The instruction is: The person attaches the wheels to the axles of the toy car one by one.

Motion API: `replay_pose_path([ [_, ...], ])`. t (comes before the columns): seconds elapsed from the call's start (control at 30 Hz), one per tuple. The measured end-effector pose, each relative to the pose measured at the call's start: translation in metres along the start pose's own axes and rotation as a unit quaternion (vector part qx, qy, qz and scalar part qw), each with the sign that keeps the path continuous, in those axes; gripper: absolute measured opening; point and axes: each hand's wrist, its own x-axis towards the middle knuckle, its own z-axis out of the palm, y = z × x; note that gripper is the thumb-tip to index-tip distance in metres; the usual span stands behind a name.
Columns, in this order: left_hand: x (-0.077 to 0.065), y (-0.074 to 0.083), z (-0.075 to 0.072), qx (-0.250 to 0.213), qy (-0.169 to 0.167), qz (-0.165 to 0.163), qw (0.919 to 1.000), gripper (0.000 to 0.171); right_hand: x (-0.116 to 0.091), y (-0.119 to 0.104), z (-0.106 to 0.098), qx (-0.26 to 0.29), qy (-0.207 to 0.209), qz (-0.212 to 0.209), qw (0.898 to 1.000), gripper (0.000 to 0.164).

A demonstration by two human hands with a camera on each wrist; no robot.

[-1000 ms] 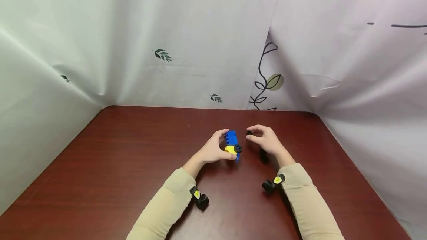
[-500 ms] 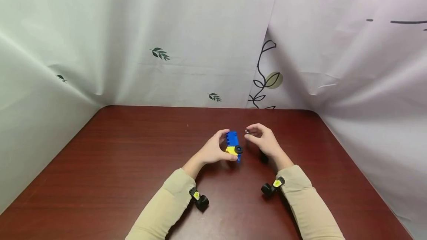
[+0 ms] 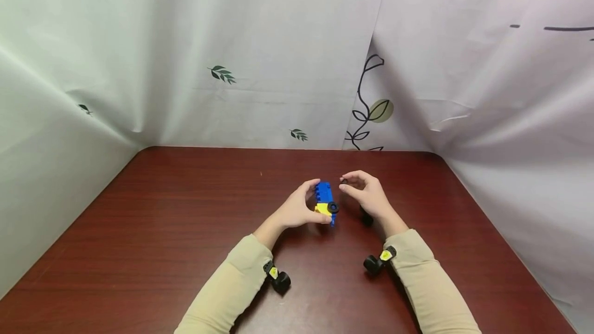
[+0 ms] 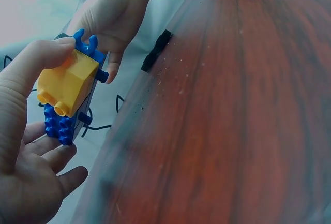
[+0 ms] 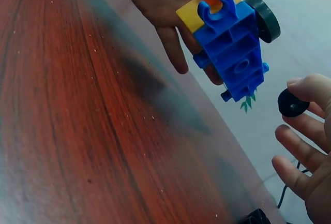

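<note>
My left hand (image 3: 296, 211) grips a toy block car (image 3: 324, 193) above the table, thumb on its yellow block (image 4: 67, 81). The car's blue base (image 5: 235, 53) shows its hollow underside and a hook-shaped end in the right wrist view. One black wheel (image 5: 267, 19) is mounted on its side; bare axle stubs show elsewhere on the base. Just right of the car, my right hand (image 3: 371, 199) pinches a loose black wheel (image 5: 290, 104) between thumb and fingers. That wheel is apart from the car.
Black pieces (image 3: 366, 216), probably more wheels, lie on the dark red wooden table (image 3: 195, 210) beneath my right hand. Each wrist carries a black strapped camera (image 3: 280, 281). A white patterned curtain (image 3: 278, 55) hangs behind the table and at both sides.
My right hand has moved slightly left towards the car, and the wheel in its fingers has turned. The left hand and the car have barely shifted to the right.
</note>
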Motion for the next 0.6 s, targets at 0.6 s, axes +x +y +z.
replay_pose_path([
  [0.6,-0.003,0.006,0.001,0.016,-0.016,0.005,0.9997,0.100,-0.002,-0.004,0.009,0.011,-0.027,-0.038,0.999,0.023],
])
